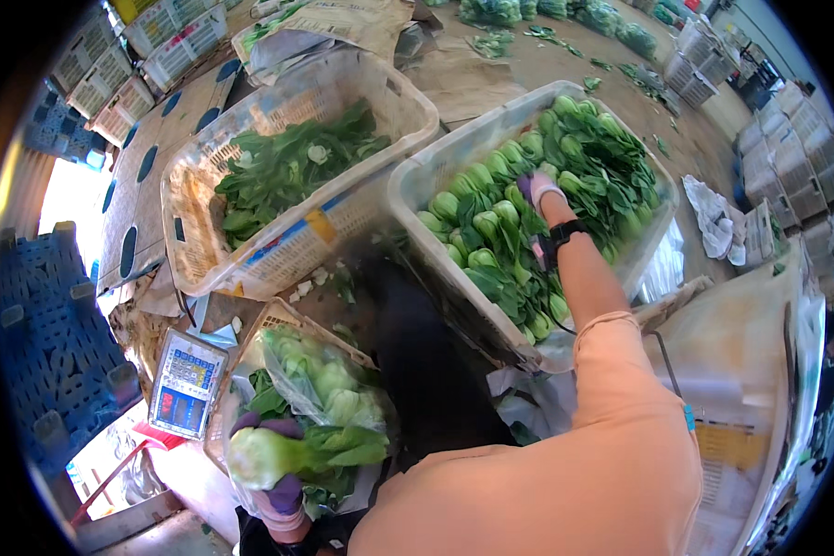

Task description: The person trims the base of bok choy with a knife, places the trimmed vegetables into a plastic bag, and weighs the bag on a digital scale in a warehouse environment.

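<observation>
My left hand (284, 495), in a glove with purple fingers, grips a bok choy (267, 455) over a small plastic basket (278, 314). In that basket lies a clear plastic bag (323, 375) holding several bok choy, with loose leaves beside it. My right hand (542, 186), gloved the same way, reaches into the large white crate (452, 156) on the right and touches the bok choy (500, 219) packed there. Its fingertips are partly hidden among the heads, so whether they grip one is unclear. A black device is strapped at the right wrist.
A digital scale display (187, 386) stands left of the basket. Another large crate (417, 115) holds loose leaves (299, 167). Blue plastic pallets (62, 333) stand at left, with a red broom (156, 436) below. Stacked crates (782, 153) rise at right; leaf scraps litter the floor.
</observation>
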The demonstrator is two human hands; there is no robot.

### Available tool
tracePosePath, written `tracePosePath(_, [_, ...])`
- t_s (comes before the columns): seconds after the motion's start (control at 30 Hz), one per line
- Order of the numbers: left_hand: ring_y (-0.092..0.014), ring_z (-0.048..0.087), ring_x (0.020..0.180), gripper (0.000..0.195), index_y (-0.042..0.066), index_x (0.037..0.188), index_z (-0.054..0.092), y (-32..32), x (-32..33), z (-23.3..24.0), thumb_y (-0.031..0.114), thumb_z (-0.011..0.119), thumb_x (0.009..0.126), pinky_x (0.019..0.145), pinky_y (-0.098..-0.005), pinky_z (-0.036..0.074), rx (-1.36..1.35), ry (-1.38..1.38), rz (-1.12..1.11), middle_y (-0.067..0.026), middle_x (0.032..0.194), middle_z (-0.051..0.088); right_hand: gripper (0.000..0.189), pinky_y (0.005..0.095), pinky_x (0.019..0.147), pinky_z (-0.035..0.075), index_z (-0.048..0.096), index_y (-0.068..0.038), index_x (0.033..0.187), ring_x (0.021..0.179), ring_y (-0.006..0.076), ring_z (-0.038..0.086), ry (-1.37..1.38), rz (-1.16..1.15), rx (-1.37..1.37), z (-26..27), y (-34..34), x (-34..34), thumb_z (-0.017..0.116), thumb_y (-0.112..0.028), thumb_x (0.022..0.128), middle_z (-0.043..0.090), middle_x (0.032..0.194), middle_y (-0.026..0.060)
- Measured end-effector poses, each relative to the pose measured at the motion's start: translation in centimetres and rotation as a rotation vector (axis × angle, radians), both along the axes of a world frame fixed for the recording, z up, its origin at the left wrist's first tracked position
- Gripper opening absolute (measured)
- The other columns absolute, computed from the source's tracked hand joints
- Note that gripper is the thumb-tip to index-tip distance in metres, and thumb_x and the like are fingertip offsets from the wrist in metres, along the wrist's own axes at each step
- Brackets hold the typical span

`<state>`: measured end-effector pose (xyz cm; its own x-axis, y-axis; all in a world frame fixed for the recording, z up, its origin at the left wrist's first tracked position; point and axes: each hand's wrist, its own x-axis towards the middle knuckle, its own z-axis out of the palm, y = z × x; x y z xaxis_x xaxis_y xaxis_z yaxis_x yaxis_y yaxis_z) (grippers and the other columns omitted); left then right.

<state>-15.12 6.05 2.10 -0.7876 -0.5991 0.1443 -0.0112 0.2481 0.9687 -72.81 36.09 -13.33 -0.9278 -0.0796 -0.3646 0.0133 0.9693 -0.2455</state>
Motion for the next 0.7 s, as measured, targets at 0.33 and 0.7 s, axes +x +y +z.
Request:
tracePosePath(0.33, [-0.028, 0.055, 0.083, 0.089, 0.001, 0.137, 0.033, -0.8, -1.3, 1.8, 0.067, 0.049, 0.08, 0.081, -0.0439, 0.047, 0.303, 0.428, 0.161, -0.0171, 0.089, 0.055, 0.07, 0.0432, 0.097, 0.042, 0.026, -0.015, 0.143, 0.118, 0.0352, 0.051, -0.087, 0.023, 0.123, -4.5, -3.4, 6.3, 0.062, -0.022, 0.083, 0.051, 0.13, 0.019])
tracePosePath(0.7, [-0.019, 0.047, 0.061, 0.079, 0.004, 0.135, 0.039, -2.1, -0.7, 1.7, 0.065, 0.042, 0.086, 0.07, -0.0417, 0.049, 0.714, 0.535, 0.071, -0.0079, 0.081, 0.048, 0.069, 0.0441, 0.097, 0.043, 0.038, -0.015, 0.139, 0.118, 0.0355, 0.051, -0.111, 0.438, 0.363, -6.3, -3.3, 1.2, 0.064, -0.018, 0.075, 0.051, 0.13, 0.0191])
